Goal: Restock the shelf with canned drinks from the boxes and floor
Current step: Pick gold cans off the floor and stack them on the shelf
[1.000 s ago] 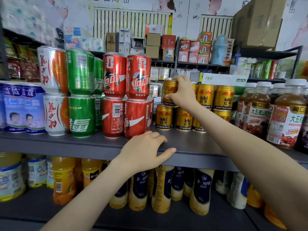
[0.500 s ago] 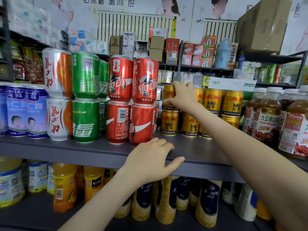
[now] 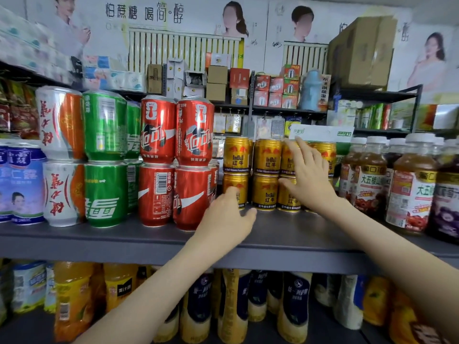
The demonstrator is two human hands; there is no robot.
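The left forearm [image 3: 149,289] rises from the lower left and the right forearm [image 3: 377,242] from the lower right, both bare and crossing the front edge of the shelf [image 3: 74,244]. The left hand [image 3: 224,219] sits low over the shelf board, back to the camera, fingers [image 3: 232,194] loosely curled, thumb out to the right, holding nothing. The right hand [image 3: 306,175] is higher and nearer the shelf's back edge, its 4 fingers [image 3: 298,155] straight and spread upward, thumb out left, gripping nothing. The 2 hands are near but apart.
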